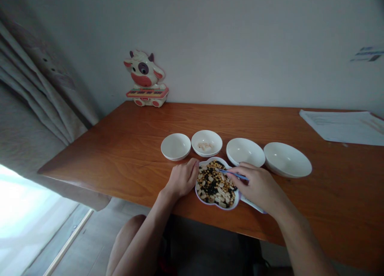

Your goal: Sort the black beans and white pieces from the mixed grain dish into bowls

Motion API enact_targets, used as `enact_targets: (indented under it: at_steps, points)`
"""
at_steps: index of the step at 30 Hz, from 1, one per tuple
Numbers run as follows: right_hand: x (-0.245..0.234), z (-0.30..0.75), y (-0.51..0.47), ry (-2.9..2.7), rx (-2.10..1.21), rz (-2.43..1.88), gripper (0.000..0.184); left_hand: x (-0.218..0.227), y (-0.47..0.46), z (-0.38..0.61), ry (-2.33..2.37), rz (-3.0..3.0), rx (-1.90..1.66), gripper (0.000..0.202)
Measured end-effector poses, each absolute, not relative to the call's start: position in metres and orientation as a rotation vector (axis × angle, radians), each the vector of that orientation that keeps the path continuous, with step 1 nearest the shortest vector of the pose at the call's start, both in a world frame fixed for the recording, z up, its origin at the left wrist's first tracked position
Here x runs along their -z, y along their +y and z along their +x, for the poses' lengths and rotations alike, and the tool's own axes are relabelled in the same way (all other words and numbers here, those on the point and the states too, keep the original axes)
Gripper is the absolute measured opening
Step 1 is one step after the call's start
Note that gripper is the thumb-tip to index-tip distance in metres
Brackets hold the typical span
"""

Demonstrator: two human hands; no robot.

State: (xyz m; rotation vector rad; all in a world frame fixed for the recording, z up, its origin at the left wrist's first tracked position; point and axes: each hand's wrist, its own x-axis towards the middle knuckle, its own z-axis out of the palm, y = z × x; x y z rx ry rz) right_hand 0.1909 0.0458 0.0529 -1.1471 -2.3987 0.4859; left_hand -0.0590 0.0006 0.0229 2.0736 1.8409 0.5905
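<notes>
The left hand point(183, 178) lies at the left side of a white, wavy, flower-shaped dish with a thin purple rim point(219, 209). Its fingers bend softly and touch the rim, holding nothing. The right hand point(259, 188) comes in from the right, and its fingers pinch thin blue tweezers point(235, 174). The tweezer tips point left over a heap of pale beans, yellow seeds and black bits point(214, 186) in the dish, so picking from the heap is the step in hand. To lift one piece, the tips must squeeze it. Farther away, four round white bowls point(245, 152) stand in a row on a brown wooden table point(105, 156). The second bowl from the left holds a few pale pieces point(205, 146).
</notes>
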Motion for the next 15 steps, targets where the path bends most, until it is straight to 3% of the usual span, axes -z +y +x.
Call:
enact_targets:
  at_steps: [15]
  points:
    - [-0.058,0.171,0.047,-2.188,-0.392,-1.075,0.020,-0.019,0.001,-0.059,1.830,2.092,-0.614,0.032]
